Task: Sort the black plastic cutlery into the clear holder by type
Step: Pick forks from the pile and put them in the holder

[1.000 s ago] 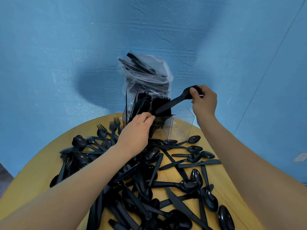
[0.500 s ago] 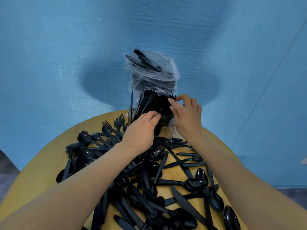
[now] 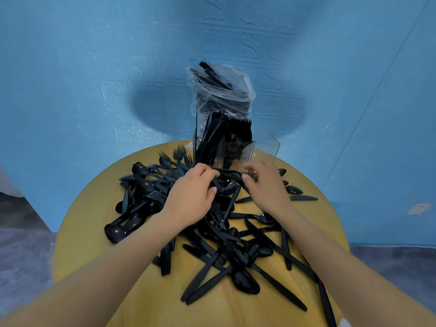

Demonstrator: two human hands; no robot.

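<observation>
Black plastic spoons, forks and knives lie in a tangled pile (image 3: 221,234) across the round yellow table (image 3: 313,223). The clear holder (image 3: 266,147) stands at the table's far edge. Its left section holds knives (image 3: 207,135), its middle section holds forks (image 3: 244,131), and its right section looks empty. My left hand (image 3: 192,194) and my right hand (image 3: 265,185) sit just in front of the holder, over the pile. Both pinch the ends of a black cutlery piece (image 3: 227,172) lying crosswise between them; its type is hidden by the fingers.
A clear plastic bag (image 3: 221,90) with more black cutlery stands behind the holder against the blue wall. Loose forks (image 3: 177,156) lie left of the holder, spoons (image 3: 293,190) and a knife (image 3: 304,198) to the right. The table's edge curves close around the pile.
My right hand lowered a bunch of forks into the holder's middle section, let go and dropped to the pile. My left hand left the holder's front and met it on one piece.
</observation>
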